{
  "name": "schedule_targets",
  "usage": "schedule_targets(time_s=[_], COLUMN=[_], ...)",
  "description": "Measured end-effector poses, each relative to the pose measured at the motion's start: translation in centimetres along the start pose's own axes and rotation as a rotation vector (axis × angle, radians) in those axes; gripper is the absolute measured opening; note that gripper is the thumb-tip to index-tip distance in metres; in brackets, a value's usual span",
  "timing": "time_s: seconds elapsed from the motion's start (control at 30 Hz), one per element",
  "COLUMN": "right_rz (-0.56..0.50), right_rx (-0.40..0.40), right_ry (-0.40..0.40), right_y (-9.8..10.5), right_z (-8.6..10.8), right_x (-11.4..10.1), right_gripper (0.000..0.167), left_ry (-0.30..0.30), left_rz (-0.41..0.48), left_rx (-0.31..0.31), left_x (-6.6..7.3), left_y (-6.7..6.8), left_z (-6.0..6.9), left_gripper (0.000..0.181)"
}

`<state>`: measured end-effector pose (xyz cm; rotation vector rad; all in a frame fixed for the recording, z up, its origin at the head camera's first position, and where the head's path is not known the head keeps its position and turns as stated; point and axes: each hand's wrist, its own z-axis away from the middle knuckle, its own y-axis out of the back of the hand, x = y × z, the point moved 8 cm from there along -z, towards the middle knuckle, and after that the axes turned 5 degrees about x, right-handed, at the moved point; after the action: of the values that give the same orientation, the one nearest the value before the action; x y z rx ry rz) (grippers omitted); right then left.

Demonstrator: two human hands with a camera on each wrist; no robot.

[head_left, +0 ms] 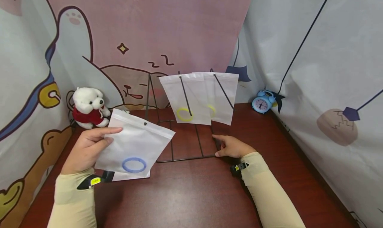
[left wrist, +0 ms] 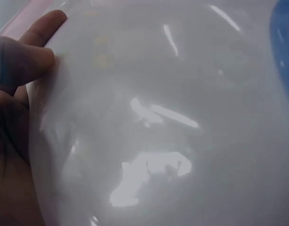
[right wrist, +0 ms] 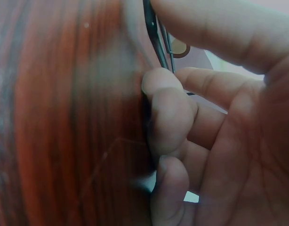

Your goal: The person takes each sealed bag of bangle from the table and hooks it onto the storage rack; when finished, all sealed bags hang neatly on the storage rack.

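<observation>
My left hand [head_left: 86, 148] pinches the left edge of a frosted zip bag [head_left: 131, 143] with a blue ring inside. This bag [left wrist: 182, 132] fills most of the left wrist view. At the hole near its top, a dark tip shows, in line with the rack's left hook [head_left: 148, 95]. My right hand [head_left: 234, 146] grips the front right corner of the black wire rack [head_left: 185, 159], with thumb and index finger at the wire [right wrist: 156, 37]. Two similar bags hang on the rack's other hooks: a middle bag [head_left: 188, 98] and a right bag [head_left: 224, 95], each with a yellow ring.
A white flat item [head_left: 131, 176] lies on the brown table [head_left: 182, 198], partly hidden under the held bag. A white toy bear [head_left: 89, 105] in red sits at the back left. A blue alarm clock [head_left: 263, 101] stands at the back right. Printed cloth walls surround the table.
</observation>
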<state>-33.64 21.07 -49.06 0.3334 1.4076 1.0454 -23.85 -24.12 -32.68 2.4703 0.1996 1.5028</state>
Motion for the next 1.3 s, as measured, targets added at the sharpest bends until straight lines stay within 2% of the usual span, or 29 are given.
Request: schedule_targets(time_s=[0.23, 0.47, 0.77, 0.93, 1.13, 1.3], right_rz=[-0.011, -0.007, -0.003, -0.011, -0.019, -0.017], right_rx=[0.002, 0.005, 0.004, 0.005, 0.002, 0.003], right_ry=[-0.01, -0.007, -0.003, -0.002, -0.009, -0.007], right_y=[-0.2, -0.3, -0.1, -0.1, -0.1, -0.1], right_z=[-0.1, -0.2, -0.2, -0.2, -0.4, -0.4], right_x=[0.3, 0.5, 0.3, 0.3, 0.4, 0.5], right_gripper=[0.087, 0.087, 0.088, 0.088, 0.088, 0.088], left_ry=[0.004, 0.011, 0.029, 0.028, 0.019, 0.019], left_rz=[-0.029, -0.105, -0.029, -0.015, -0.075, -0.124], left_rx=[0.027, 0.105, 0.232, 0.273, 0.317, 0.327], left_x=[-0.7, -1.2, -1.3, -1.4, -1.7, -2.3], left_y=[-0.2, -0.5, -1.1, -1.6, -1.9, -2.0], left_z=[-0.3, -0.5, -0.8, -1.1, -1.3, -1.3], left_gripper=[0.035, 0.036, 0.036, 0.037, 0.038, 0.037])
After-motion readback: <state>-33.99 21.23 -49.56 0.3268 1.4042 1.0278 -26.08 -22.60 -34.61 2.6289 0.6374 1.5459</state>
